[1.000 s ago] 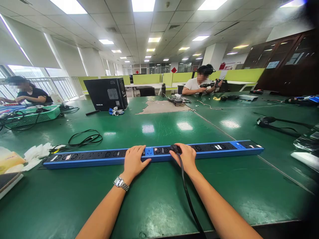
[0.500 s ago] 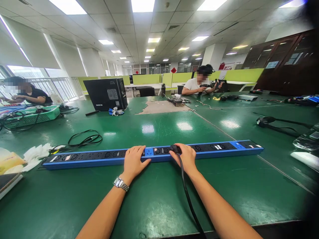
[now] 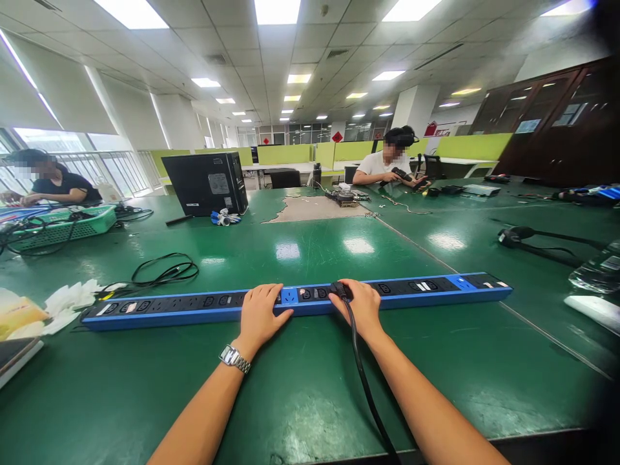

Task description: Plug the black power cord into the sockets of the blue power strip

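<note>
A long blue power strip with black sockets lies across the green table in front of me. My left hand rests flat on the strip near its middle, fingers together, pressing it down. A watch is on that wrist. My right hand grips a black plug seated in a socket of the strip. The plug's black cable runs back toward me over the table edge.
A coiled black cable lies behind the strip at left, beside white tissue. A computer tower, a green basket and a person stand far left. Another person sits at the back. Black cables and devices lie at right.
My hands and the strip have not moved. The person at the back has lowered the tool they held toward the table.
</note>
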{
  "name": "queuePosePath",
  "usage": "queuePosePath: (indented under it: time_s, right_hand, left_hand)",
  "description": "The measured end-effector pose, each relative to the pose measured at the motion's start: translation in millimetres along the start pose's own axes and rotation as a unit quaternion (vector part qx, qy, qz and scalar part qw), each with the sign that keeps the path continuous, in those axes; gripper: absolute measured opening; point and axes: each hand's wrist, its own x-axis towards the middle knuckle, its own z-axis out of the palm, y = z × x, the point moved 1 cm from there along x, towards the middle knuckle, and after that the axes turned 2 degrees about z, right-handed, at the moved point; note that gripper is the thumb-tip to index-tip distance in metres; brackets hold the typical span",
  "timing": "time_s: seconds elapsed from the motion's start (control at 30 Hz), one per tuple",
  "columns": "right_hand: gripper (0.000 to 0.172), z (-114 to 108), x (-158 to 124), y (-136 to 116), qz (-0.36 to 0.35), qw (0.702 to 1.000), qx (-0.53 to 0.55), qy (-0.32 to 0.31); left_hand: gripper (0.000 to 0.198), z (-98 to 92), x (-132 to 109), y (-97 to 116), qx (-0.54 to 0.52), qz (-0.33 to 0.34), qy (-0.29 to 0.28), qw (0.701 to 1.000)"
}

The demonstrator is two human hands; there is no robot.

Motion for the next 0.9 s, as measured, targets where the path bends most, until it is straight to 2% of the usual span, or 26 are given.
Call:
queuePosePath:
  time_s: [0.9]
  right_hand:
    - [0.034, 3.1, 0.3, 3.2, -0.007, 1.0, 0.01, 0.015]
  left_hand:
    - [0.046, 2.7, -0.9, -2.4, -0.002, 0.012, 0.016, 1.0]
